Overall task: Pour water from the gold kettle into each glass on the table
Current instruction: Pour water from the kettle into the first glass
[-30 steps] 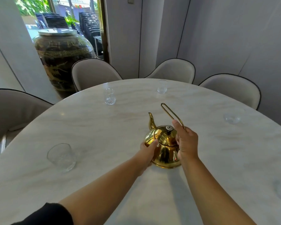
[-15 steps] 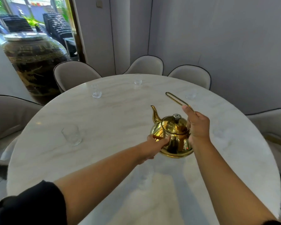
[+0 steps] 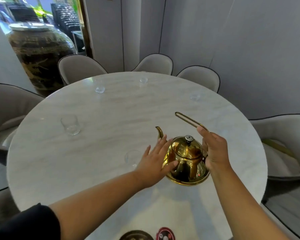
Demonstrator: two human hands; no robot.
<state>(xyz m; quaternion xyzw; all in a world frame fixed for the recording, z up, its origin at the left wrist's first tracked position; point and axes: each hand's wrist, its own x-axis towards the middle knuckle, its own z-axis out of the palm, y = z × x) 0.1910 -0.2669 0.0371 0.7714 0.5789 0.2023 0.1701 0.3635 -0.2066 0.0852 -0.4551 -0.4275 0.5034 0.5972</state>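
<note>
The gold kettle (image 3: 185, 161) is upright over the near right part of the round marble table (image 3: 97, 153), its spout pointing away to the left. My right hand (image 3: 213, 149) is closed on its thin wire handle behind the lid. My left hand (image 3: 156, 161) lies open with spread fingers, the thumb and palm against the kettle's left side. A clear glass (image 3: 132, 155) stands just left of that hand. Other glasses stand at the left (image 3: 70, 125), far left (image 3: 100, 89), far middle (image 3: 143, 80) and far right (image 3: 195, 97).
Grey upholstered chairs (image 3: 80, 68) ring the table. A large dark ceramic jar (image 3: 38, 54) stands at the back left by a glass door. Two small round objects (image 3: 164, 233) show at the bottom edge. A grey wall runs close behind the right side.
The view has risen and pulled back, so more of the table shows. My left hand has opened and its fingers have spread along the kettle's side. The right hand keeps hold of the handle.
</note>
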